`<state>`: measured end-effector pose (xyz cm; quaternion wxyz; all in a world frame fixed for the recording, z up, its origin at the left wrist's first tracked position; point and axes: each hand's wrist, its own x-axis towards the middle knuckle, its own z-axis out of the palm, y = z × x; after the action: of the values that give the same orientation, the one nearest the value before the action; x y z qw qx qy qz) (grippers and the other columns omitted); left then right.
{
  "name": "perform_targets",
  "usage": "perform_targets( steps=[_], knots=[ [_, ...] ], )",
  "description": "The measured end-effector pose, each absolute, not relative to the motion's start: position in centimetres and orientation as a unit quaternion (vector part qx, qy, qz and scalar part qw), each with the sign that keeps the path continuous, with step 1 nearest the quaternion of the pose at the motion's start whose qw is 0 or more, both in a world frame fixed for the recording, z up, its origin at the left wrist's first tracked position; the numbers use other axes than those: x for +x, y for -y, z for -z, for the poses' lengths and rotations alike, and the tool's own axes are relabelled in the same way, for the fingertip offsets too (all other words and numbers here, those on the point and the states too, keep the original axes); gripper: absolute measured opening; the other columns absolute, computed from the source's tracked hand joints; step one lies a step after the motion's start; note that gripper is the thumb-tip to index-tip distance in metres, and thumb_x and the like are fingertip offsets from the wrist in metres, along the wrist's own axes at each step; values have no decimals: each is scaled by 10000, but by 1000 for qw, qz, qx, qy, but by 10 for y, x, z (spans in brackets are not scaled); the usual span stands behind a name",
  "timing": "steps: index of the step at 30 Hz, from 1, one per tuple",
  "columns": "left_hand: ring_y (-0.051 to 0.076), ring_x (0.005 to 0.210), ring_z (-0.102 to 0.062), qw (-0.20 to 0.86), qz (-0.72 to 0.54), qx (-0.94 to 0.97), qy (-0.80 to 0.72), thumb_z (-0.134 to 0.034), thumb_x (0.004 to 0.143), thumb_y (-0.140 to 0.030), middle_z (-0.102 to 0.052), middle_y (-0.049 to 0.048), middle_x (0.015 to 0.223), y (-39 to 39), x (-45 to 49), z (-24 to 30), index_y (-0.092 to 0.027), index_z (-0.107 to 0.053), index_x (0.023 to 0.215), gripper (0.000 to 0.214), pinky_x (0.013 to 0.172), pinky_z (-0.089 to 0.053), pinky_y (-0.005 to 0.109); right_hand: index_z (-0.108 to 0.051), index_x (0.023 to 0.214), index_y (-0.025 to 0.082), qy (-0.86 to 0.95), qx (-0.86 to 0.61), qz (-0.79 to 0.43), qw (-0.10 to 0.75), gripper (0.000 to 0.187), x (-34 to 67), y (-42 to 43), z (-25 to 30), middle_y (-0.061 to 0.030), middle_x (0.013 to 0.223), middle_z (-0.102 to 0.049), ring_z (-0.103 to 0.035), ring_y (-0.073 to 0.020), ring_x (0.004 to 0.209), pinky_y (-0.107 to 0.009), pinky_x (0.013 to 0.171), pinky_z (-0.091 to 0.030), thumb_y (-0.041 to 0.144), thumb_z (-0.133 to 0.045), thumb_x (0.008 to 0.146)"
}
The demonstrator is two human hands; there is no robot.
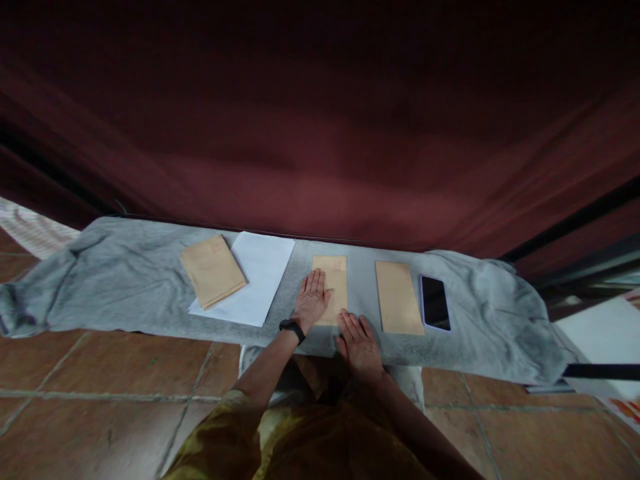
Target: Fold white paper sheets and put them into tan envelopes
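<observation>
In the middle of a narrow table lies a brown paper envelope [338,283], upright to me, with faint red print near its top right corner. My left hand [312,297] rests flat on its left side, fingers stretched out; a black band is on that wrist. My right hand [358,341] lies palm down with fingers extended, its fingertips at the envelope's lower right corner. Just right of it is another brown envelope [399,298], apart from both hands. To the left, a stack of brown envelopes [213,270] partly covers white paper sheets [263,273].
A phone [435,303] with a dark screen lies right of the second envelope. Grey cloth [125,273] covers the table, bunched at both ends. Dark red fabric [320,147] rises behind the table's far edge. Below are brown floor tiles [125,367].
</observation>
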<state>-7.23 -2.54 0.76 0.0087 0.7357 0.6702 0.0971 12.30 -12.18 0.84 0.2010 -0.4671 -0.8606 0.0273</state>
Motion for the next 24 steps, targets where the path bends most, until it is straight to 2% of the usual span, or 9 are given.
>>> perform_targets(
  steps=[5, 7, 10, 14, 24],
  knots=[
    [261, 1520, -299, 12, -106, 735, -670, -249, 1053, -382, -374, 168, 1606, 58, -74, -15, -77, -339, 1557, 596, 1248, -245, 489, -439, 1520, 160, 865, -466, -10, 187, 498, 123, 122, -6, -90, 1554, -464, -475, -225, 1415, -456, 1239, -260, 313, -429, 1046],
    [242, 1522, -294, 16, -115, 759, -641, -251, 1060, -376, -384, 144, 1606, 79, -70, -16, -93, -372, 1542, 572, 1251, -256, 472, -444, 1517, 154, 866, -466, -6, 182, 503, 123, 122, -6, -94, 1557, -460, -472, -225, 1416, -452, 1240, -256, 332, -434, 1047],
    [204, 1520, -299, 19, -123, 805, -580, -292, 1061, -367, -375, 103, 1619, 112, -63, -14, -138, -352, 1553, 546, 1250, -280, 428, -459, 1507, 146, 867, -466, -7, 178, 500, 123, 123, -5, -95, 1558, -459, -465, -223, 1421, -449, 1241, -253, 331, -433, 1044],
    [226, 1528, -280, 0, -116, 816, -566, -386, 1039, -397, -359, 113, 1626, 141, -63, -10, -146, -308, 1572, 594, 1251, -281, 450, -439, 1521, 145, 868, -463, -9, 180, 521, 124, 123, -5, -96, 1551, -471, -457, -231, 1426, -462, 1244, -249, 325, -448, 1032],
    [258, 1519, -301, -31, -115, 786, -606, -374, 1038, -443, -370, 171, 1610, 158, -84, -15, -82, -267, 1576, 656, 1228, -319, 467, -375, 1555, 141, 872, -458, -2, 174, 540, 126, 123, -5, -95, 1572, -441, -446, -231, 1434, -465, 1234, -263, 297, -412, 1040]
  ],
)
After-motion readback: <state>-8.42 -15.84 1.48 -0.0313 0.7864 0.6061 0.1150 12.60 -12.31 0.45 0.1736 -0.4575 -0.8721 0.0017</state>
